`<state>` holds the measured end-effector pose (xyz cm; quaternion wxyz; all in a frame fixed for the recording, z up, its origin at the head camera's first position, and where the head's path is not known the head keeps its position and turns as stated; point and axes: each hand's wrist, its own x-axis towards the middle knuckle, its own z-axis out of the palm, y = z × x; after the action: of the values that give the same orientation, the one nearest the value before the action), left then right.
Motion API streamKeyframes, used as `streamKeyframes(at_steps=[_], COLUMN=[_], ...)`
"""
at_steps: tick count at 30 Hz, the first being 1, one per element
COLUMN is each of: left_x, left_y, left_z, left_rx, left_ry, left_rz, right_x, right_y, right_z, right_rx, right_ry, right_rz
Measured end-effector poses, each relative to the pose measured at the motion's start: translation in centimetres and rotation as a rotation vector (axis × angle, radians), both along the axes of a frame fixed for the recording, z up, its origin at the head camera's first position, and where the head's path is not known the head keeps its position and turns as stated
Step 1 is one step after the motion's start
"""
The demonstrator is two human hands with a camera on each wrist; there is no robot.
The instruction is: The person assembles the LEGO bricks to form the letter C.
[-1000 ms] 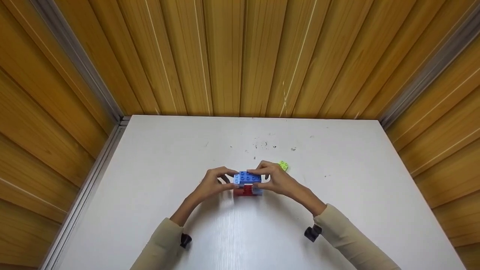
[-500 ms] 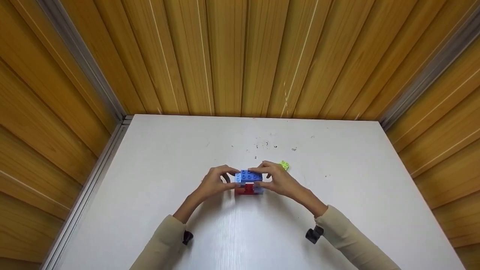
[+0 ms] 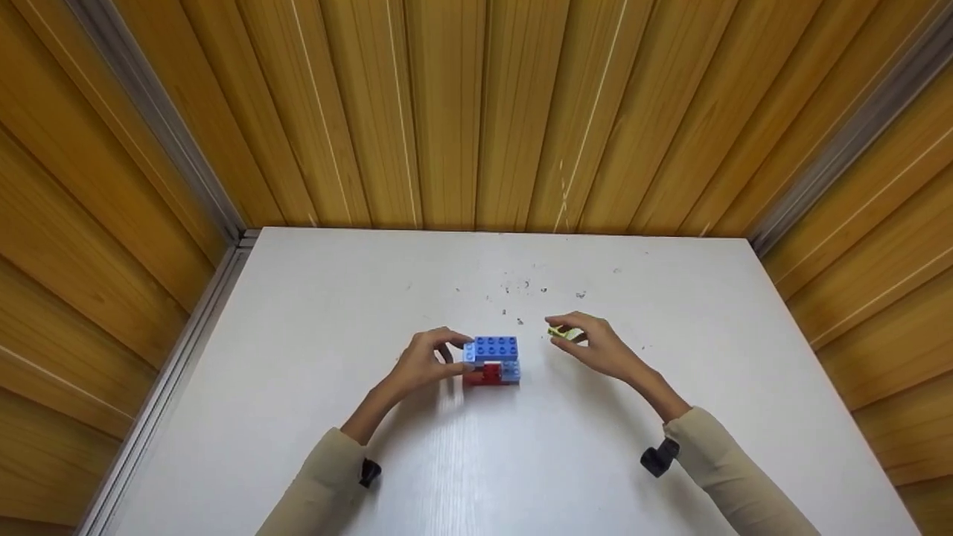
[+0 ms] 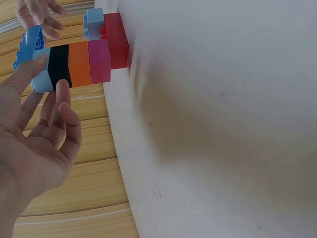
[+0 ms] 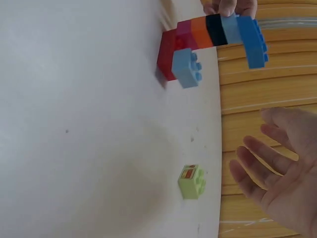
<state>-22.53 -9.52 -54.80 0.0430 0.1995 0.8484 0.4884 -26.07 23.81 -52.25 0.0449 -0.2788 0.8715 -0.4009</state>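
Observation:
A toy-brick tower stands on the table: a red brick [image 4: 117, 44] at the bottom, then magenta [image 4: 99, 60], orange [image 4: 79, 63], black [image 4: 59, 64] and light blue [image 4: 42, 79] bricks. On top, a long blue brick [image 3: 496, 347] juts out to the right. A second light blue brick [image 5: 184, 68] sits on the other end of the red one. My left hand [image 3: 426, 361] holds the tower near its top, thumb and fingers about the light blue and black bricks. My right hand [image 5: 290, 168] is over a lime-green brick [image 5: 189, 182], fingers spread and apart from it.
The white table [image 3: 342, 283] bears small dark marks [image 3: 525, 286] behind the bricks. Wood-panelled walls [image 3: 447, 112] enclose its back and sides. A black wrist device [image 3: 659, 457] hangs at the right sleeve [image 3: 730, 461].
My right hand has let go of the blue brick and moved right, over the lime-green brick. The left hand keeps its place on the tower.

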Motion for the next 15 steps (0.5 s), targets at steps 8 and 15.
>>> streamKeyframes(at_steps=[8, 15], left_x=[0.0, -0.2], left_y=[0.0, 0.2], left_z=[0.3, 0.7], left_rx=[-0.052, -0.124], left_ry=[0.009, 0.02], left_rz=[0.013, 0.001], right_x=[-1.1, -2.1], right_y=[2.0, 2.1], right_z=[-3.2, -5.1], right_rx=[0.019, 0.013], right_ry=[0.051, 0.039], right_rz=[-0.159, -0.261])
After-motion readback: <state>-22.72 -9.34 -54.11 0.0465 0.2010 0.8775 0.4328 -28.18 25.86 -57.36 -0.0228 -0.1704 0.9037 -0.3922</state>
